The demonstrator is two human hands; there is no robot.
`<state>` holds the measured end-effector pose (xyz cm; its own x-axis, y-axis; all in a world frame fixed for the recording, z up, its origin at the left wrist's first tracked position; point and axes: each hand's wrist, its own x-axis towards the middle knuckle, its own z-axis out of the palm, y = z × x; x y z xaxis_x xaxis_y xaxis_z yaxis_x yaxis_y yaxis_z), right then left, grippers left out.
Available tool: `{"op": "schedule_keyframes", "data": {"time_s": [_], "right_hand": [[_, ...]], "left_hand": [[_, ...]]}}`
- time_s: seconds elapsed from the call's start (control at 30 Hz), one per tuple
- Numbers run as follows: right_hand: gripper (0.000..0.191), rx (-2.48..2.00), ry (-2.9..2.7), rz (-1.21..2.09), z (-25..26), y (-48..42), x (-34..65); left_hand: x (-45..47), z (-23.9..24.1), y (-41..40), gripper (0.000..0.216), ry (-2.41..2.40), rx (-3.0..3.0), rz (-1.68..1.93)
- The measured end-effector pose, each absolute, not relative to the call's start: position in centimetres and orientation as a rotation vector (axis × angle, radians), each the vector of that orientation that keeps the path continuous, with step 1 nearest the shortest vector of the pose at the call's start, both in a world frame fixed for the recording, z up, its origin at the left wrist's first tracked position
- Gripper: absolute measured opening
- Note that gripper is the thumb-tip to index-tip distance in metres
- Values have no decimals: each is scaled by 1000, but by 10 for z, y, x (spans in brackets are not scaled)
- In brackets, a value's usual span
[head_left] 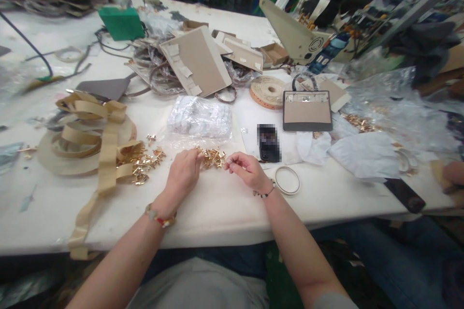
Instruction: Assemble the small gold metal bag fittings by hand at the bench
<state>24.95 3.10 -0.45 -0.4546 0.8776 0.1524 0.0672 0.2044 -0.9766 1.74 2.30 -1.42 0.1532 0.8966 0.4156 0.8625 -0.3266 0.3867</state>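
Both my hands rest on a white table at a small heap of gold metal clips. My left hand has its fingers curled and pinched at the heap's left edge. My right hand pinches a small gold clip at the heap's right edge. A second scatter of gold clips lies to the left, beside loops of tan strap. A clear plastic bag lies just beyond the heap.
A black phone and a thin ring lie right of my right hand. Farther back are tan card panels, a tape roll, a dark-framed panel and a green box. Another person's hands show at the far left.
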Motion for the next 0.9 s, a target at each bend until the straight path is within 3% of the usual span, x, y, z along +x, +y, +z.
{"op": "schedule_keyframes", "data": {"time_s": [0.33, 0.53, 0.63, 0.77, 0.9], "right_hand": [[27, -915, -1854, 1221, -6, 30, 247], [60, -864, -2019, 1062, -10, 30, 247], [68, -870, -2070, 1013, -9, 29, 248], [68, -929, -2089, 1017, -7, 28, 247], [54, -995, -2045, 1033, -4, 27, 245]], "left_hand": [[24, -1, 10, 32, 1633, 2462, 1144], [48, 1, 1, 27, 1372, 2423, 1109], [52, -2, 2, 17, 1323, 2387, 1115], [50, -5, 4, 15, 1306, 2395, 1134], [49, -7, 5, 16, 1316, 2414, 1134]]}}
